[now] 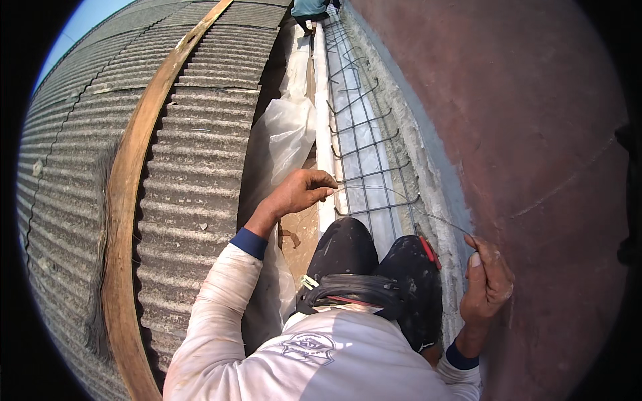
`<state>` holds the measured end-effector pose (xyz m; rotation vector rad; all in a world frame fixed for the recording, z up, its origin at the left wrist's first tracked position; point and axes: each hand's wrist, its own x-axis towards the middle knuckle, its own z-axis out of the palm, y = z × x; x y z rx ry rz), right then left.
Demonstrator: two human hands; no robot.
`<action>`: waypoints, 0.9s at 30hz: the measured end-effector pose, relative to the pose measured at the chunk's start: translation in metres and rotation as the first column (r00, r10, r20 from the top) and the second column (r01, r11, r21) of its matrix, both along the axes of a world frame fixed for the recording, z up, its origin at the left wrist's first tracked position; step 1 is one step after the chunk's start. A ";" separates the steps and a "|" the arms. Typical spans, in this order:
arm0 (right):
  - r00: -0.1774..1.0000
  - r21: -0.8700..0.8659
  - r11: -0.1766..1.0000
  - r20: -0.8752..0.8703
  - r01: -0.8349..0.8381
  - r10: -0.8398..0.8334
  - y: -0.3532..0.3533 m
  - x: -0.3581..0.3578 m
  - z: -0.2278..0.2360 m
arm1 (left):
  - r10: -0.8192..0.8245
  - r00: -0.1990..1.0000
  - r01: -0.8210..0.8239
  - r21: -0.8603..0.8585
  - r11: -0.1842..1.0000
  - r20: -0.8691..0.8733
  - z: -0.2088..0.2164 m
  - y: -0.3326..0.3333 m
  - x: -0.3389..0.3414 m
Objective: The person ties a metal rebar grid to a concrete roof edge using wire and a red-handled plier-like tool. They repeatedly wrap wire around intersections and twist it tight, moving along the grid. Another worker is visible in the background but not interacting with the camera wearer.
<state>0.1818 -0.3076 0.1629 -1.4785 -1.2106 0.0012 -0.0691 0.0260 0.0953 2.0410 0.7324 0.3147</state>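
Note:
A thin wire (391, 192) runs in a shallow arc between my two hands, above the near end of a steel rebar mesh (364, 148). My left hand (301, 192) pinches one end of it, close to the mesh's left edge. At the right, beside the reddish wall, my right hand (487, 279) is closed on the other end, thumb against fingers. Bars with hooked ends cross the mesh, which lies along a narrow channel in front of my knees. A red-handled tool (429, 250) rests by my right knee, partly hidden.
Corrugated roofing sheets (207, 134) slope on the left, with a long wooden plank (127, 194) on them. Crumpled plastic sheeting (289, 130) hangs beside the channel. A reddish wall (548, 134) rises on the right. Another person (309, 10) crouches at the far end.

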 end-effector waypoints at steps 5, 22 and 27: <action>0.999 -0.070 0.997 0.034 -0.027 0.029 0.008 -0.003 0.003 | -0.040 0.953 0.120 -0.253 0.960 0.300 0.010 -0.022 0.014; 0.836 -0.472 0.776 0.133 -0.419 0.533 0.013 -0.027 0.008 | -0.205 0.958 -0.167 0.971 0.171 0.201 0.112 -0.014 0.077; 0.988 -0.048 0.990 -0.077 -0.134 0.130 0.014 -0.026 0.006 | -0.105 0.838 -0.462 0.799 0.385 0.535 0.104 -0.005 0.053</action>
